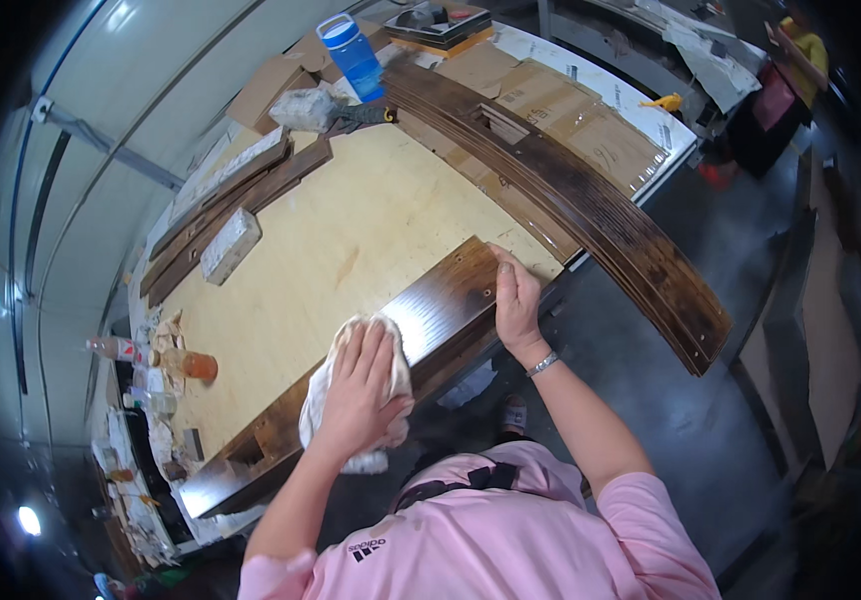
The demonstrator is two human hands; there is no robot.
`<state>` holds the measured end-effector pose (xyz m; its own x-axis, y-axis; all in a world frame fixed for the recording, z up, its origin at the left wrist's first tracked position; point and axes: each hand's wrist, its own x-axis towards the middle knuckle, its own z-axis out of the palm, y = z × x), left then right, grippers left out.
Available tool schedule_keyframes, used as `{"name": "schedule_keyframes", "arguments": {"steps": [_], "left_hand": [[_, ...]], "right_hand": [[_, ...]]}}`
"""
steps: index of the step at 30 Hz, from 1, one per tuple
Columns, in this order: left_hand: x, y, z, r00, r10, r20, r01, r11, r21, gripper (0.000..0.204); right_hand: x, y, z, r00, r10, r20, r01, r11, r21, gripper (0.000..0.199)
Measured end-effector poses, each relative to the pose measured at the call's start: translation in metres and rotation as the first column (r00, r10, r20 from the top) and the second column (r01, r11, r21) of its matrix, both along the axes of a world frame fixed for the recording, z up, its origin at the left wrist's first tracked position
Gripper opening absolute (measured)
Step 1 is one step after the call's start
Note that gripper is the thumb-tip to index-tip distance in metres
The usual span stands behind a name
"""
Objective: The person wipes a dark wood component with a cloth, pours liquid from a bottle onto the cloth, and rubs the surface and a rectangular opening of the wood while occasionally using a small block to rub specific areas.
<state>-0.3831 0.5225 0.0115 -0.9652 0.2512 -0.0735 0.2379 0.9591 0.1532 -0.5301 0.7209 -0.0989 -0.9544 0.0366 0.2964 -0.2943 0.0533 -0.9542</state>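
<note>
A long dark-brown varnished wooden board (441,300) lies along the near edge of a pale plywood-topped table (351,220). My left hand (359,385) presses a bunched white cloth (321,400) onto the board near its middle, fingers laid together over the fabric. At the board's right end, my right hand (518,305) grips the edge, its fingers partly hidden behind the wood. Small holes show in the top face near that hand, and a rectangular cutout lies toward the left end.
Across the table's right side, a longer dark wooden board (591,190) juts past the edge. Wooden strips (241,215) and a whitish block (232,246) lie at the left. A blue bottle (353,60) stands at the back; an amber bottle (191,364) is at the left edge.
</note>
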Motion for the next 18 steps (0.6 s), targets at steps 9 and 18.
{"name": "schedule_keyframes", "arguments": {"steps": [9,18], "left_hand": [[-0.117,0.07,-0.021,0.975,-0.102,-0.195,0.134,0.978,0.158,0.077],[0.006,-0.012,-0.021,0.968,0.156,-0.199,-0.124,0.979,0.165,0.08]], "right_hand": [[-0.006,-0.014,-0.012,0.994,-0.036,-0.103,0.033,0.999,-0.035,0.038],[-0.017,-0.001,-0.022,0.984,-0.083,-0.159,0.097,0.992,0.078,0.039]]}}
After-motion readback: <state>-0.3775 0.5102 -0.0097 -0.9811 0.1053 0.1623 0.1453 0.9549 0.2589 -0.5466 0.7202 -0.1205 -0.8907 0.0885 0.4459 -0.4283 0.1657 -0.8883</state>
